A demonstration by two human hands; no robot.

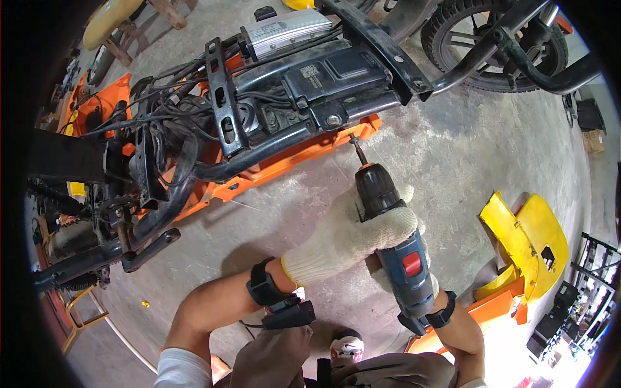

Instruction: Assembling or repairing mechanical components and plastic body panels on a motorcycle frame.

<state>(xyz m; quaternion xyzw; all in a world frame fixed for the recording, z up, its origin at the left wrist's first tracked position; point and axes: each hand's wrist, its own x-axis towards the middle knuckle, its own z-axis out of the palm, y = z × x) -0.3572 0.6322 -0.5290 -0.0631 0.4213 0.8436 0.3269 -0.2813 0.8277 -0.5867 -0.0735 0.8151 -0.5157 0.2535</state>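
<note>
The left forearm comes in from the lower left of the frame, bent at the elbow, and slants up and right to the left hand (336, 244), which wears a cream knit glove and reaches across the middle of the frame. Its thumb side lies over the front of a dark blue drill (414, 291), just behind the black chuck (376, 187), and the hand is wrapped around the body there. The right forearm rises from the lower right, leaning up and left, its wrist in a black band (442, 315). The right hand (434, 283), also gloved, sits behind and below the drill, mostly covered by it; how its fingers close cannot be told. The drill, right of centre, tilts up and left, its bit (359, 152) pointing at the right end of an orange panel (278, 171) beneath a black vehicle frame (223, 169); whether the tip touches cannot be told. Yellow panels (540, 239) lie on the concrete floor (304, 207) at right.
</note>
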